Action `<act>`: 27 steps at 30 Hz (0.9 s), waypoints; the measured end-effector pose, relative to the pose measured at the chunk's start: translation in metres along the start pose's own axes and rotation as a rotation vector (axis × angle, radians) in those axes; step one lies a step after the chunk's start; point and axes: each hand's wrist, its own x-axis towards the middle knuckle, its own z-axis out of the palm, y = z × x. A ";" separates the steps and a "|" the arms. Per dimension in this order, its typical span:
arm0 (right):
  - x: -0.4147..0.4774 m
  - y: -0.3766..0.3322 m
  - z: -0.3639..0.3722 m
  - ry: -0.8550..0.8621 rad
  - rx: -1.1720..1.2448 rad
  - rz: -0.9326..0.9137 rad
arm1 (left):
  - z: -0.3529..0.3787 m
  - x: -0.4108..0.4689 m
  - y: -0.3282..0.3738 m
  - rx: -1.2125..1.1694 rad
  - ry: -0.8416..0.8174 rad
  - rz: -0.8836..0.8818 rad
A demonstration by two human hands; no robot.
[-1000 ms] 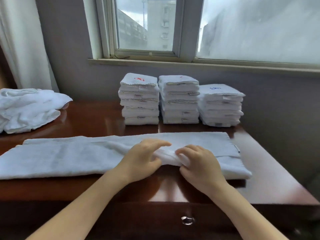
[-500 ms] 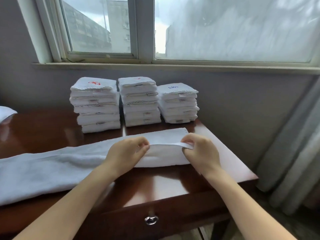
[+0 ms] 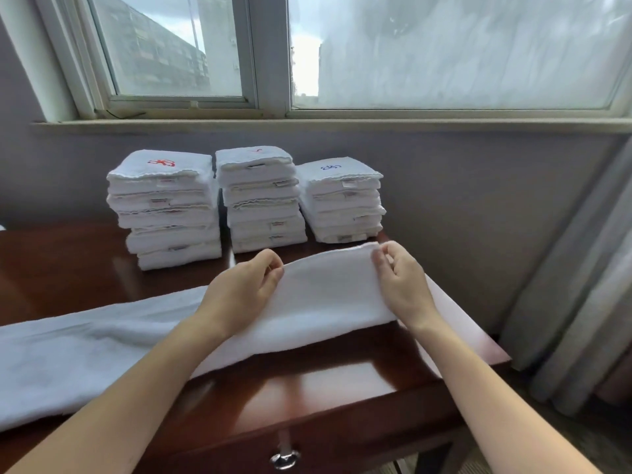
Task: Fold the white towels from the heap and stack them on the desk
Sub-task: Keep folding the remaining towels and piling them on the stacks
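Observation:
A long white towel (image 3: 102, 350), folded lengthwise, lies across the dark wooden desk (image 3: 325, 378) from the left edge to the right. Its right end is lifted off the desk. My left hand (image 3: 244, 295) pinches one corner of that end and my right hand (image 3: 402, 285) pinches the other corner, with the cloth stretched between them. Three stacks of folded white towels stand at the back of the desk: a left stack (image 3: 164, 210) with a red mark on top, a middle stack (image 3: 263, 200), and a right stack (image 3: 342, 200) with a blue mark. The heap is out of view.
A wall and a wide window (image 3: 342, 53) rise right behind the stacks. Grey curtains (image 3: 581, 285) hang at the right, past the desk's right edge. A drawer with a metal knob (image 3: 284, 457) sits in the desk front below my arms.
Both hands have moved from the towel's middle to its right end, gripped its corners and raised that end off the desk. My view has turned right, so the heap left the frame.

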 end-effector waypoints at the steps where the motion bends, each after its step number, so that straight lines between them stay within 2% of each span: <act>1: 0.006 -0.002 0.000 -0.003 -0.050 -0.007 | 0.000 0.004 0.000 0.007 0.014 0.004; 6: 0.031 0.002 0.002 -0.073 -0.435 0.050 | 0.008 0.027 -0.003 0.055 0.013 0.011; 11: 0.032 0.015 0.006 -0.186 -0.760 0.122 | 0.031 0.032 -0.004 0.082 -0.061 0.021; 15: 0.033 0.014 0.012 -0.150 -0.751 -0.019 | 0.047 0.026 -0.003 0.025 -0.117 0.092; 17: 0.031 0.009 0.021 -0.300 -0.670 -0.030 | 0.055 0.026 -0.002 0.084 -0.261 0.094; 20: 0.021 0.014 0.038 -0.529 -0.712 0.019 | 0.060 0.028 -0.003 0.193 -0.447 0.104; 27: 0.021 0.026 0.042 -0.543 -0.727 0.027 | 0.062 0.026 -0.004 0.176 -0.402 0.092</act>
